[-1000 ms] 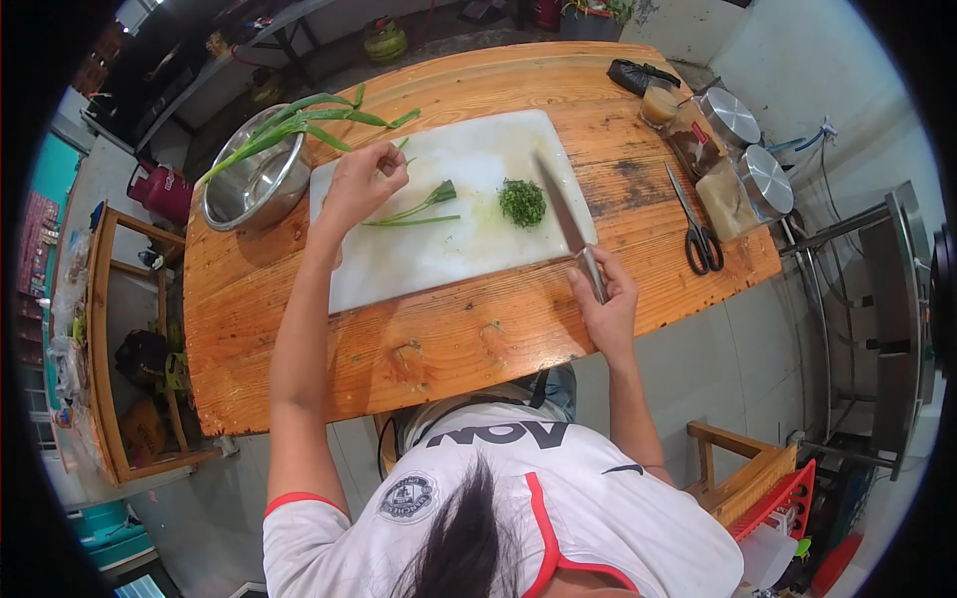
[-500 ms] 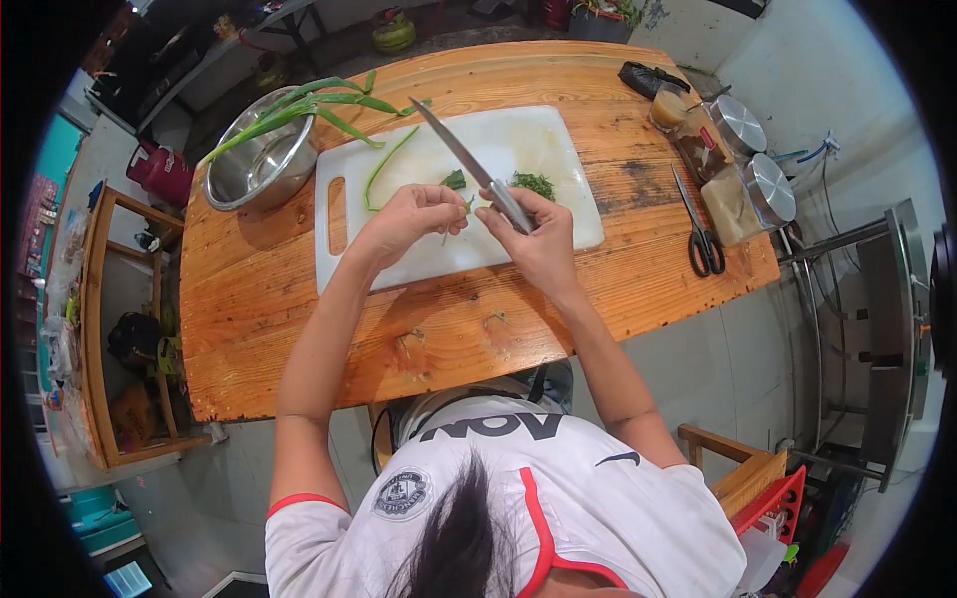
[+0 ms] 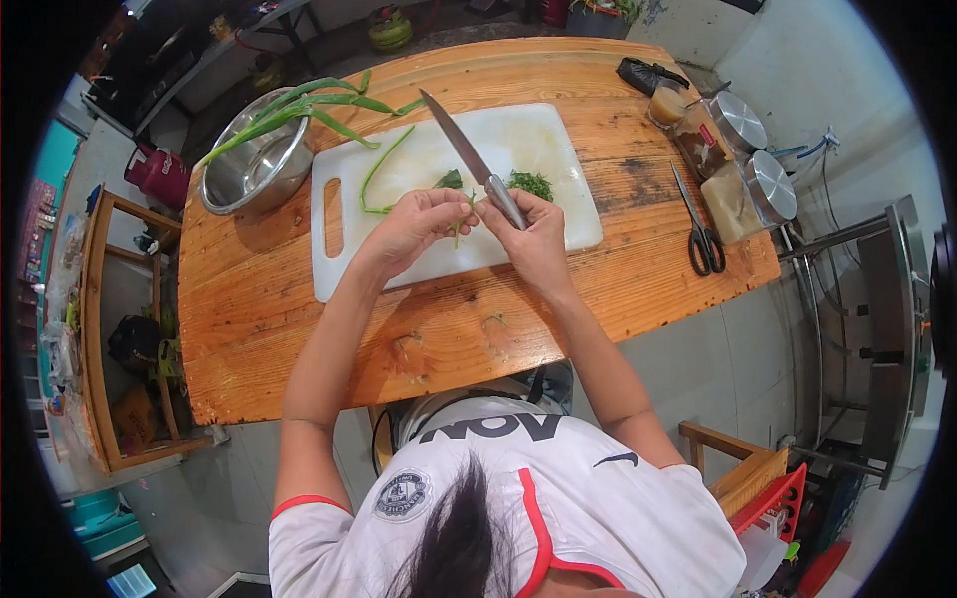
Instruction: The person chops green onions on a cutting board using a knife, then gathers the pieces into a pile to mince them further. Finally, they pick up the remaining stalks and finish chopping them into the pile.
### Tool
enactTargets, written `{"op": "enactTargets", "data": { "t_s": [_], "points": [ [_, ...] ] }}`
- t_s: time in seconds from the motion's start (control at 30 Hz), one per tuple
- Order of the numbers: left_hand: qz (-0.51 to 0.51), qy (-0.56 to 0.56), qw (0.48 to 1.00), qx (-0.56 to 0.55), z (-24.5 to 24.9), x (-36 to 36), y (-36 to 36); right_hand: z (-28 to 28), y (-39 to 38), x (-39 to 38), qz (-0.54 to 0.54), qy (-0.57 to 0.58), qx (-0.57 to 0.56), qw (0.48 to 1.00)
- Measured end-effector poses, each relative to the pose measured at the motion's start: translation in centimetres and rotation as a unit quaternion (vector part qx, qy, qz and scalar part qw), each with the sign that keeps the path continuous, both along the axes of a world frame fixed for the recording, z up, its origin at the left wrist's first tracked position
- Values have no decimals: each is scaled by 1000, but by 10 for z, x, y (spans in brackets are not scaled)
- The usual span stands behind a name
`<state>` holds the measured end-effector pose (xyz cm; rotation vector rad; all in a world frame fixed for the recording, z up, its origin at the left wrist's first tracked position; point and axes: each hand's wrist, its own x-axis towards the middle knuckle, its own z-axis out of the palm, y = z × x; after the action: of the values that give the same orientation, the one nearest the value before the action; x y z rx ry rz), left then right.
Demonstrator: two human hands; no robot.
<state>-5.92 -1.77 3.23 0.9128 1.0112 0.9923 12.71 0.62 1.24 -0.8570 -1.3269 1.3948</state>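
We see a wooden table (image 3: 598,85) bearing a white cutting board (image 3: 528,140). Above the board, a knife (image 3: 462,145) slants away, clamped in the right hand (image 3: 535,239), close beside the left hand (image 3: 424,224). Chopped greens (image 3: 531,185) lie on the board. A green scrap (image 3: 458,235) is pinched in the left fingertips. We judge the step as picking over this scrap; the next move calls for care around the blade.

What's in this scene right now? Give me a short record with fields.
Left hand: pinching a thin green piece
Right hand: grip closed on a knife, pointing forward and left
Cutting board: white, a pile of chopped greens on it
Metal bowl: left of the board, green stalks lying across its rim
Right of the board: scissors, two lidded jars
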Motion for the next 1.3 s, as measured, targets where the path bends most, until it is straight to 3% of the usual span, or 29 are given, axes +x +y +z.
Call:
{"op": "enactTargets", "data": {
  "t_s": [0.07,0.23,0.43,0.53,0.63,0.97,1.3],
  "points": [
    [5,68,998,2,2,0,-1,1,1,2,-4,-8,6,1000],
    [-11,86,996,10,-1,-4,3,5,3,7,4,-33,24,999],
    [-37,77,996,21,-10,-8,8,4,2,2,-11,18,30,999],
    [-32,92,995,18,-6,-5,7,2,4,8,6,-35,42,998],
    [-29,109,993,20,-4,-4,6,5,1,6,26,9,19,999],
    [-6,86,996,21,3,-1,2,12,1,9,26,-24,-18,999],
    [-1,165,985,57,13,-3,1,10,1,9,63,-40,-52,996]
  ]
}}
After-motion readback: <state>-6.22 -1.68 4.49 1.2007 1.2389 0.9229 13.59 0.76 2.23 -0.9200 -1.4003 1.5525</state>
